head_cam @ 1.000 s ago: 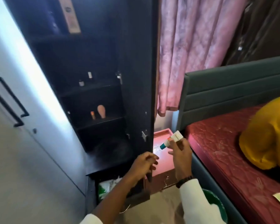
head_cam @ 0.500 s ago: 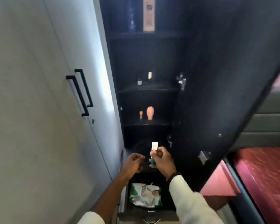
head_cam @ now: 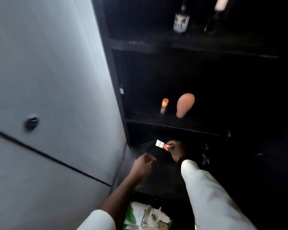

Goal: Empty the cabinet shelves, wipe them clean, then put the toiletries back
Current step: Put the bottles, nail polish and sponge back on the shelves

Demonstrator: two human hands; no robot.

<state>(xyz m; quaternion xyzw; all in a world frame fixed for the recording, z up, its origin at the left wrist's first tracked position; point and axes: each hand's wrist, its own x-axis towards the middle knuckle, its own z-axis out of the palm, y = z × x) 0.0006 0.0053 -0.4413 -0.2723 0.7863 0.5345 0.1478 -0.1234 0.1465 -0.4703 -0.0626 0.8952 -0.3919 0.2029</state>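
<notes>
Toiletries sit across the dark cabinet, and I read them from the left: the pale closed door first, then my left hand, fingers loosely curled and holding nothing, hovering low in front of the bottom shelf. Just right of it, my right hand pinches a small tube by its orange end, the white flat end pointing left into the lowest compartment. I judge the tube light and a little squashy, so a pinch near the stiff cap end is the safe hold, and squeezing the body could push out paste. On the shelf above stand an orange-capped stick and, beside it, a peach egg-shaped bottle, both upright; the rounded one looks smooth and likely to topple if nudged. Higher up, a small labelled bottle is blurred
</notes>
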